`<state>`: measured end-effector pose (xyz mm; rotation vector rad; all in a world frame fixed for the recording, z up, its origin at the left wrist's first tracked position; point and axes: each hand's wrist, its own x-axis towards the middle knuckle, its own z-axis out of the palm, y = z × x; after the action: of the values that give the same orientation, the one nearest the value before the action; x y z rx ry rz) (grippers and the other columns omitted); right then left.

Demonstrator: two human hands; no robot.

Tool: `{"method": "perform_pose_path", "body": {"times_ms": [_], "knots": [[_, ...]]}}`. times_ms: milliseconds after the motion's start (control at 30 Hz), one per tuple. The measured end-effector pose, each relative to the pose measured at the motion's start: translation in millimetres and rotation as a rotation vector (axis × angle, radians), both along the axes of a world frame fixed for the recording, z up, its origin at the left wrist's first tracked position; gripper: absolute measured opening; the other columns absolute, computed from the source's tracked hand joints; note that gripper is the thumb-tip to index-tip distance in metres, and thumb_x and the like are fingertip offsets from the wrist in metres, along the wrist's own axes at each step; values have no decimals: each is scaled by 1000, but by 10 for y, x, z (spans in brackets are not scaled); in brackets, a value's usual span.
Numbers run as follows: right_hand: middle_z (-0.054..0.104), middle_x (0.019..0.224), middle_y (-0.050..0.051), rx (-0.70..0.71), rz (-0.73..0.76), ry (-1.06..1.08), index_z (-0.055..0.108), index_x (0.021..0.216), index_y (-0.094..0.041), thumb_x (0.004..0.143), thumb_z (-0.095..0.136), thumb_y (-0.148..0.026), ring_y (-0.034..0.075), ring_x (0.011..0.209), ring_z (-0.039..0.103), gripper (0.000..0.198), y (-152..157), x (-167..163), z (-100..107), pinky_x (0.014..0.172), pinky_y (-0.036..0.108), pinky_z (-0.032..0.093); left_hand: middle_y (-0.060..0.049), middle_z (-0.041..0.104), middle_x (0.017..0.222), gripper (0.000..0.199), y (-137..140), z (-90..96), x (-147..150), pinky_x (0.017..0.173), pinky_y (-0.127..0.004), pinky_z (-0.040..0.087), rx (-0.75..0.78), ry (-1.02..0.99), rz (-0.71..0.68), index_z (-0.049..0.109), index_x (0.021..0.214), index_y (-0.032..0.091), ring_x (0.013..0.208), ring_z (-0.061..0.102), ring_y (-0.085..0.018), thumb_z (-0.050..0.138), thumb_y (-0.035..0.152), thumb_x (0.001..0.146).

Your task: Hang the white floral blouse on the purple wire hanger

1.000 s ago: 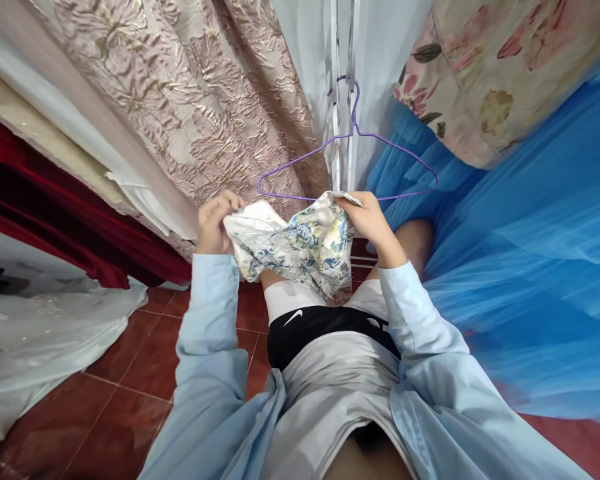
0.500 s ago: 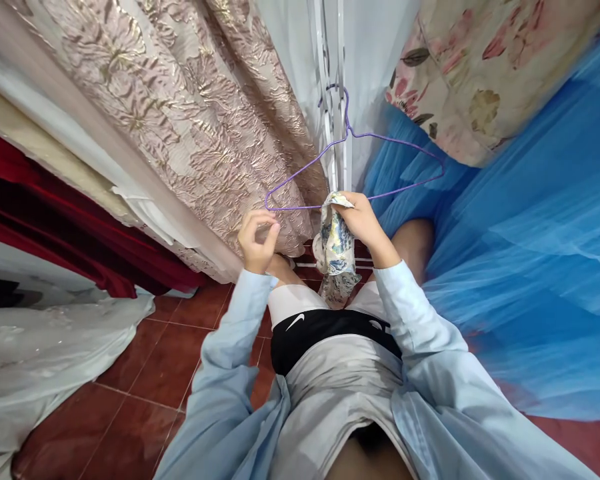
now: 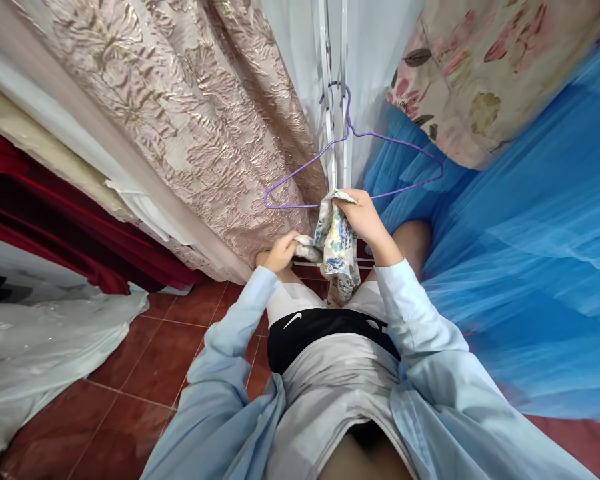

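A patterned cloth (image 3: 341,250), cream with blue and yellow, hangs over the bottom bar of a purple wire hanger (image 3: 300,172). My right hand (image 3: 364,217) pinches the cloth where it passes over the bar, right of the hanger's middle. Lower and to the left, my left hand (image 3: 283,252) grips a loose end of the same cloth and draws it out sideways. The hanger's hook is up at a white metal rack post (image 3: 329,133). The cloth's lower folds drop between my knees, so its full shape cannot be made out.
A pink brocade fabric (image 3: 180,120) hangs to the left, with dark red fabric (image 3: 55,213) beyond it. Blue tulle (image 3: 525,280) and a floral fabric (image 3: 460,87) hang on the right. Red floor tiles (image 3: 150,367) show below left.
My left hand has come down and rightward from near the hanger's left corner and now holds a loose end of the cloth, pulled to the left. My right hand stays at the bar.
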<state>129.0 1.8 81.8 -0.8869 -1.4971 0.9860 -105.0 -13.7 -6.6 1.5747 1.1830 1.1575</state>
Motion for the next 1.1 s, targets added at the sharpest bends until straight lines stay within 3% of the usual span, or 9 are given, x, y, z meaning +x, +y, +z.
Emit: {"method": "perform_pose_path", "body": {"times_ms": [167,267,333,433,533,667,767,900,1100], "knots": [[41,61,-3,12,-16,-2,49,61,-19,85,60,-41,13,67,38,34,9,-40,-53,65,27,30,-2,66,81,5,-166,841,-312,79,-25,50,359,-161,275,71,82,19,78,63,-17,74,22,85],[37,61,-4,37,-44,-14,44,61,-20,86,60,-42,12,65,34,37,-14,-89,-52,62,27,27,-1,67,80,7,50,1259,-477,84,-25,53,406,-113,263,71,81,20,84,66,-17,78,21,81],[38,62,-4,58,-12,-18,44,61,-20,86,59,-39,12,65,35,34,-27,-135,-40,62,26,28,-1,68,79,10,275,1408,-537,87,-26,54,348,-127,251,71,77,20,86,67,-17,78,13,78],[39,61,-4,91,26,-23,44,60,-21,86,56,-34,12,65,38,32,-28,-234,-26,63,27,30,-3,70,79,16,581,1460,-502,90,-27,55,216,-212,247,69,74,19,88,69,-18,75,3,74],[41,59,-3,102,8,-40,45,58,-20,87,57,-33,13,64,42,34,-21,-322,-31,64,28,35,-2,69,74,14,770,1409,-389,80,-28,58,201,-221,204,68,74,20,81,70,-19,78,11,76],[66,79,2,150,8,-11,68,75,-19,90,59,-35,20,85,62,24,-23,-192,-94,83,34,49,-2,67,65,19,887,1362,-333,60,-24,53,270,-123,78,71,76,19,63,65,-15,89,24,70],[72,107,8,271,-205,12,75,93,-20,91,62,-38,24,109,64,23,42,208,-212,103,43,47,-3,68,68,25,908,1385,-359,55,-23,48,301,-105,15,74,80,18,58,61,-13,91,31,68],[67,111,9,331,-625,-9,71,84,-19,88,67,-37,26,122,59,19,320,868,-386,112,50,41,-4,71,73,30,845,1456,-313,57,-24,50,245,-20,15,72,83,16,62,62,-13,88,39,71],[64,108,10,316,-722,-113,65,74,-19,86,69,-37,28,124,57,22,626,1176,-460,112,51,44,-3,66,69,27,754,1498,-210,59,-24,50,197,166,-21,68,80,16,64,61,-13,79,41,80]]}}
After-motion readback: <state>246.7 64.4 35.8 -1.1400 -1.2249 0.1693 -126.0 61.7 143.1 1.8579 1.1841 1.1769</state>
